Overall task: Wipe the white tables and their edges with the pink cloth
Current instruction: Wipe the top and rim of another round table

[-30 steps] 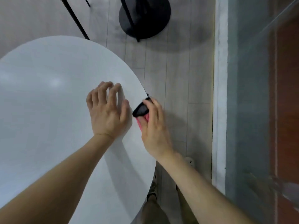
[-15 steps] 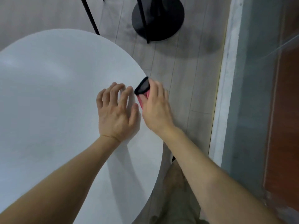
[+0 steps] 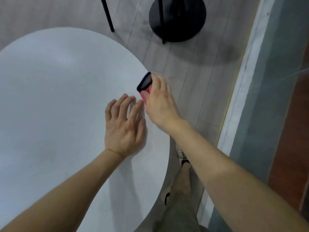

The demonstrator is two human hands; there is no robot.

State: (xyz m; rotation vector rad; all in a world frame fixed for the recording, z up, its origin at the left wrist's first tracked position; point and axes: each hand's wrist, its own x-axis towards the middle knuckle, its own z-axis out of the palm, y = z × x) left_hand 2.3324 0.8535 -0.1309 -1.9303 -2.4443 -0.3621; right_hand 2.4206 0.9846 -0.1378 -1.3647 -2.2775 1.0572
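Your right hand (image 3: 160, 104) grips the cloth (image 3: 147, 95), bunched in the curled fingers and pressed against the rim of the table (image 3: 50, 97) at about 2 o'clock on its round top. Only a strip of pink shows under the hand. A black part (image 3: 144, 82) sticks out ahead of it, and I cannot tell whether it is trim or a separate piece.

Your left hand (image 3: 123, 128) holds nothing. It rests palm down on the top at about 3 o'clock, just inside the rim, with the fingers spread and their tips close to the cloth.

Expect the cloth to be light, soft and limp. It will fold round the rim easily, but it can also slip out of a loose grip or bunch up. Keep a thick wad in the palm, thumb on top and fingers under the rim, so the fabric wraps both faces of the edge. The top looks smooth and glossy, so the cloth should glide with little drag, and moderate pressure ought to do.

A black stand base (image 3: 177, 19) sits on the floor at 1 o'clock from the cloth, well apart.
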